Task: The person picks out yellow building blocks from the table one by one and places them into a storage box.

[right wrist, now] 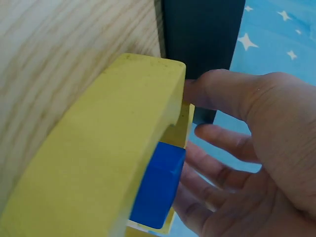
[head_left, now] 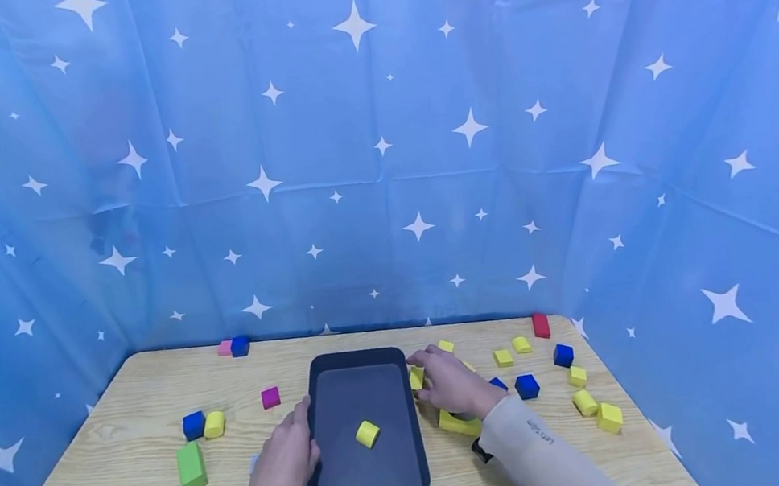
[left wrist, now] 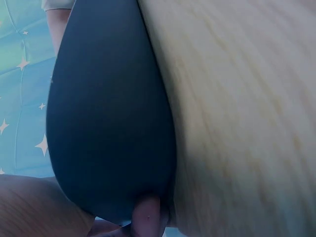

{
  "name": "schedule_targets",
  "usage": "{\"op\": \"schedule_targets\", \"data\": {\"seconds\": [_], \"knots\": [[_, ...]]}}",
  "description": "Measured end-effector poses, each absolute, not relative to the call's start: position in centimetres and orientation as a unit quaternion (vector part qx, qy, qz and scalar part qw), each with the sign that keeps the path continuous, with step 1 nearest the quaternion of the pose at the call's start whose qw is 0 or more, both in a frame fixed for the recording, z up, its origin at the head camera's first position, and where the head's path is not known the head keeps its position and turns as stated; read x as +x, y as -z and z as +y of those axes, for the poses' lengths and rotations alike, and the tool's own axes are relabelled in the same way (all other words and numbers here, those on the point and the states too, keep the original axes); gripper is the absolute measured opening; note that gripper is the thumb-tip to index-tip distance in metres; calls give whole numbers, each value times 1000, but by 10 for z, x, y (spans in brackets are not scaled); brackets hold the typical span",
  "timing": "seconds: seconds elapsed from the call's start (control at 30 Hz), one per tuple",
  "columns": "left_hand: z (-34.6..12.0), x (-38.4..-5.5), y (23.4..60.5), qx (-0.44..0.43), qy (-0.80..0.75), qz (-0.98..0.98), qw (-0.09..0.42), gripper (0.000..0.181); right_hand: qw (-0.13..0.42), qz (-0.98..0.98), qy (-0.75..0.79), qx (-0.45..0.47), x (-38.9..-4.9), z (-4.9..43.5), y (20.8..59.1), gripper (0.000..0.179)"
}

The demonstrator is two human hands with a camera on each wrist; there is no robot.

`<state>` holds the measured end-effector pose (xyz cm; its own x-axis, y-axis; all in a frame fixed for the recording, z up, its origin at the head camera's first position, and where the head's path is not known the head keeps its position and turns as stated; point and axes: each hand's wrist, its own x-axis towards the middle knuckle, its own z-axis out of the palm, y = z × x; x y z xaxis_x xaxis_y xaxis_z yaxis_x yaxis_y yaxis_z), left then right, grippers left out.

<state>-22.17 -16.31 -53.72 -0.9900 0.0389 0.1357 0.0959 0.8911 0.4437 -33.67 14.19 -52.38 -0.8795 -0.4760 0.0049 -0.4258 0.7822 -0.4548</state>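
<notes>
Loading the dark rectangular tray (head_left: 349, 479), apparently: right hand (head_left: 450, 381) pinches yellow block (head_left: 417, 377), left hand (head_left: 281, 460) touches tray's left side, grip indeterminable; next likely requires lifting leftward.

A pale wood-grained table (head_left: 115, 447) carries a dark rectangular tray (head_left: 368, 481) — a green rectangular block (head_left: 192, 468) and a magenta block (head_left: 271, 398) to its left, a blue block (head_left: 527, 386) and a red rectangular block (head_left: 541, 326) to its right.

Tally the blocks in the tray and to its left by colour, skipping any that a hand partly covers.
Yellow blocks: 2, one in the tray, one outside
Blue blocks: 2
Green block: 1
Pink block: 1
Magenta block: 1
Total: 7
</notes>
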Motion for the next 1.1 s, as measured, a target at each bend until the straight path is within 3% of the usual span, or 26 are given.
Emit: {"op": "schedule_targets", "data": {"seconds": [1.1], "knots": [[-162,-221,537,-32,238,-969,58,68,48,943,230,-235,-337,144,526,56]]}}
